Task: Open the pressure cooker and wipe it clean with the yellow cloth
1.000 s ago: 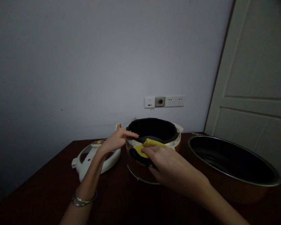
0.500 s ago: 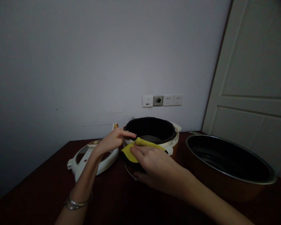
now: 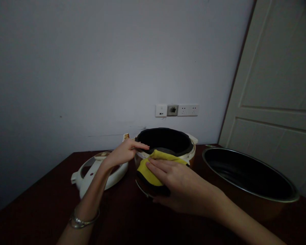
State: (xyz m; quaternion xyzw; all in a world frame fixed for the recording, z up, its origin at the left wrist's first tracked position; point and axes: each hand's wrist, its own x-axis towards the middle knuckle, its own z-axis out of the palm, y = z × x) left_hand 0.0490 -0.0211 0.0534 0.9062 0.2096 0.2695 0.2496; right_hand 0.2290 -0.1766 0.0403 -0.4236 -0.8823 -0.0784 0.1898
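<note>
A pressure cooker [image 3: 139,157] with a dark inner pot [image 3: 165,137] and a pale rim stands lidless on the table. At its left rim is my left hand [image 3: 123,153], bent at the wrist, with a finger stretched across the near edge; the thumb side is hidden. My right hand [image 3: 177,182] presses a folded yellow cloth [image 3: 150,173] with dark edging against the front outside of the cooker, just below the rim. Most of the cooker's front is covered by this hand and the cloth.
Left of the cooker lies its white lid [image 3: 118,178], partly behind my left forearm. A large oval pot [image 3: 260,195] with a black inside stands to the right. Wall sockets [image 3: 187,110] are behind the cooker, and a pale door [image 3: 275,102] is at the right.
My right hand and the cloth have shifted a little right and down along the cooker's front. My left hand has stayed at the rim.
</note>
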